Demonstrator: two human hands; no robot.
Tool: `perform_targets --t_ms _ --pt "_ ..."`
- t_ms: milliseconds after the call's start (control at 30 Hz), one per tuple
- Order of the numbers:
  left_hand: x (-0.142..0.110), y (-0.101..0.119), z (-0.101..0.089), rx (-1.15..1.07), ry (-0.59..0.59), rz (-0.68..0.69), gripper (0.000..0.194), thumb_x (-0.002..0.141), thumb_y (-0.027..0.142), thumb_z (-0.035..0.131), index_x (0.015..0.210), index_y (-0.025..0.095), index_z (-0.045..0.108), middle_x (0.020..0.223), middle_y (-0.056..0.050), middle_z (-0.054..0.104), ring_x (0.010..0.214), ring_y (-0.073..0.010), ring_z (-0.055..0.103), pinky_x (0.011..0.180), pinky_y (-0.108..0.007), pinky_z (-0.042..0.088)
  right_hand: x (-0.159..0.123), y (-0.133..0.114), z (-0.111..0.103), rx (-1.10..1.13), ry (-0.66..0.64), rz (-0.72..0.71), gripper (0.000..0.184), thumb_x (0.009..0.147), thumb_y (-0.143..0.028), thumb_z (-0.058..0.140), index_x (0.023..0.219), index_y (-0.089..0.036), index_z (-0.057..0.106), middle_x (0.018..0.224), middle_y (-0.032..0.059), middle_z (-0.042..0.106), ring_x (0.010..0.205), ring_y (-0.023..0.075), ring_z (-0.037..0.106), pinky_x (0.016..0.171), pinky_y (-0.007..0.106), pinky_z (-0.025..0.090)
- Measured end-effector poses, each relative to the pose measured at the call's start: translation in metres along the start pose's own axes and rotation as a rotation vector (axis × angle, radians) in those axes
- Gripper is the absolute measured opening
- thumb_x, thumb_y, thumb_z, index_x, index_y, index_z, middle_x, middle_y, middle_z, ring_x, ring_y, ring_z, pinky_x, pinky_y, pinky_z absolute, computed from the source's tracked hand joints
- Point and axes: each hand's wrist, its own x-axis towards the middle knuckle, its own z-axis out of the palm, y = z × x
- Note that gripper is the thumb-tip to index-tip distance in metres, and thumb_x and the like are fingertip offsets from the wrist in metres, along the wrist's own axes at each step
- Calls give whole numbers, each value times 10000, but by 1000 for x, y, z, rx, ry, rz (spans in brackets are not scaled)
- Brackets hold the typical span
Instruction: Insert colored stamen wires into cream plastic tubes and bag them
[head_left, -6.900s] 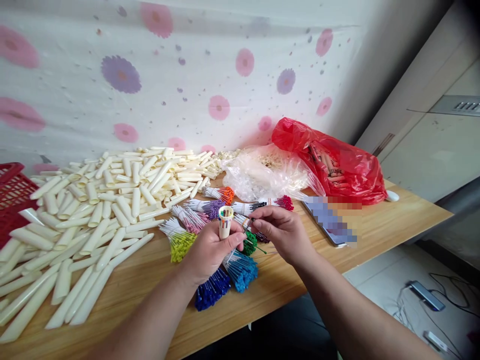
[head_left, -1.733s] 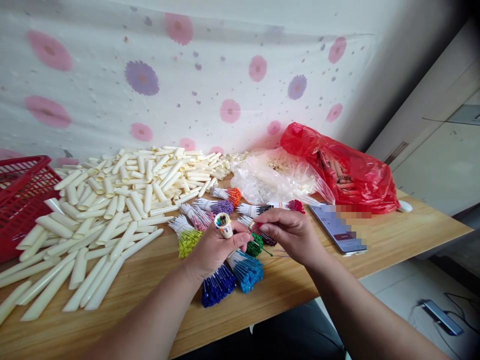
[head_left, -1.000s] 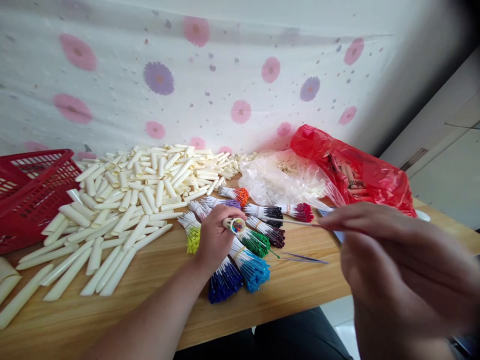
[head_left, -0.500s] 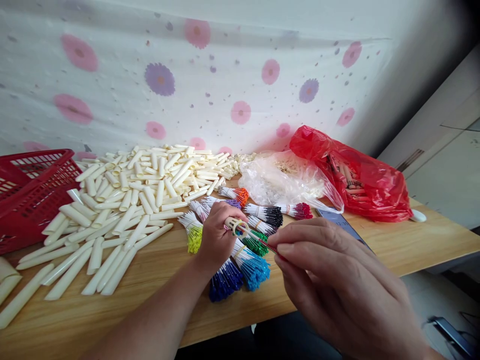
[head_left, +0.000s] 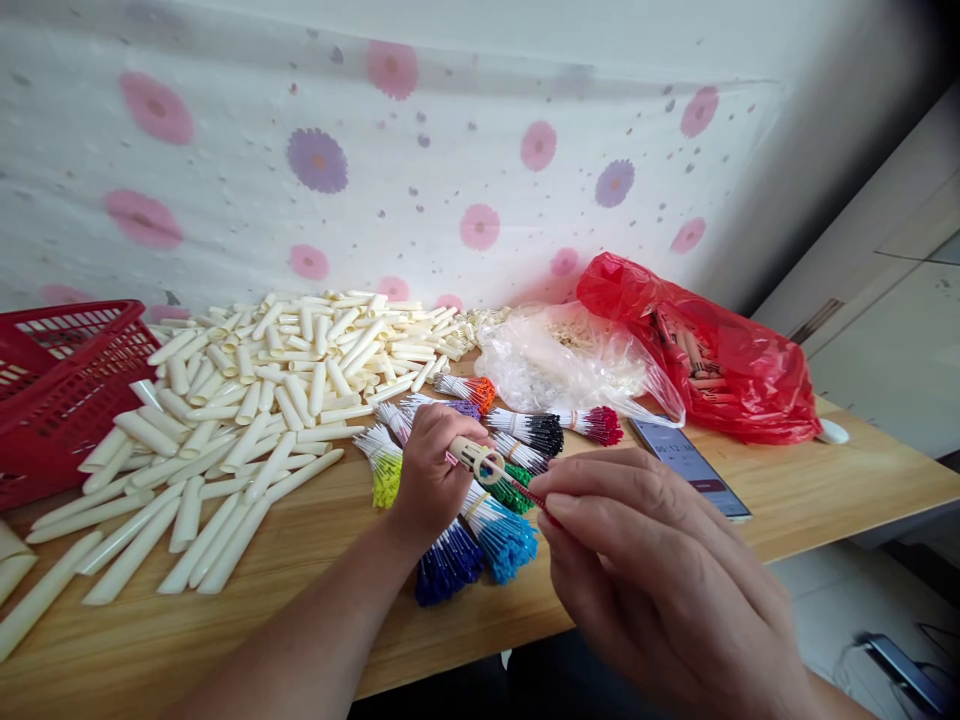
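At seven o'clock, the left hand (head_left: 433,478) curled snugly around a cream tube (head_left: 469,455); at four, the right hand (head_left: 660,550) pinched a red rod (head_left: 531,493).

My table (head_left: 810,485) holds cream tubes (head_left: 318,388) toward its left end, colour-tipped bundles (head_left: 510,548) mid-table, a clear bag (head_left: 566,368) and red bag (head_left: 750,375) by the back edge, a phone (head_left: 694,465) near the front.

soft, even light | glare on red bag (head_left: 739,350) | top-right dark | edges stretched
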Motion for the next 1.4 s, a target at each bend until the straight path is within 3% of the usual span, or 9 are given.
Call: perform_targets --t_ms 100,233,467,600,867,1133,1267,1400 --pt "-1 -1 0 31 4 4 22 815 217 601 810 196 597 786 -12 576 803 -173 539 742 -320 441 -1 4 5 66 14 39 230 749 -18 605 921 -170 587 793 52 702 720 136 670 693 268 574" --pt "-1 -1 -3 77 -18 42 198 855 387 545 897 199 593 847 -39 578 855 -199 512 779 -346 425 -6 12 12 147 80 173 204 758 -5 602 896 -154 589 808 57 676 740 127 649 661 257 550" --pt "-2 4 -6 140 -131 74 497 882 591 340 1120 194 521 1018 -90 541 992 -242 463 872 -402 382 -19 29 27 17 48 126 175 766 -20 628 896 -138 625 827 68 632 751 139 589 647 299 505" --pt "-2 6 -4 152 -173 52 528 910 570 233 1140 184 512 1036 -99 514 999 -239 448 877 -410 375 -30 39 36 -74 49 154 180 798 -41 605 930 -154 649 870 72 584 773 143 557 645 304 489" --pt "-3 5 -3 168 -142 107 443 922 509 294 1038 176 563 951 -80 479 934 -223 447 829 -383 396 -33 48 35 -45 25 217 102 794 -72 618 832 -167 618 831 46 565 763 137 544 659 287 462" --pt "-4 6 -1 322 -68 127 464 919 513 315 984 168 619 920 -82 480 872 -223 462 771 -374 415 -33 54 37 187 -34 427 85 814 -109 579 774 -180 602 800 20 555 748 129 550 665 265 457" --pt "-3 4 0 373 -36 144 441 916 493 343 969 163 631 903 -87 480 855 -230 465 775 -382 406 -41 51 45 360 36 605 99 841 -182 563 779 -187 639 822 31 550 784 151 557 710 311 476" --pt "-3 1 -2 398 -25 130 443 912 509 334 988 178 619 915 -87 478 867 -230 461 800 -389 400 -54 51 53 684 117 722 139 843 -233 575 924 -242 688 997 57 555 939 182 570 780 355 501"
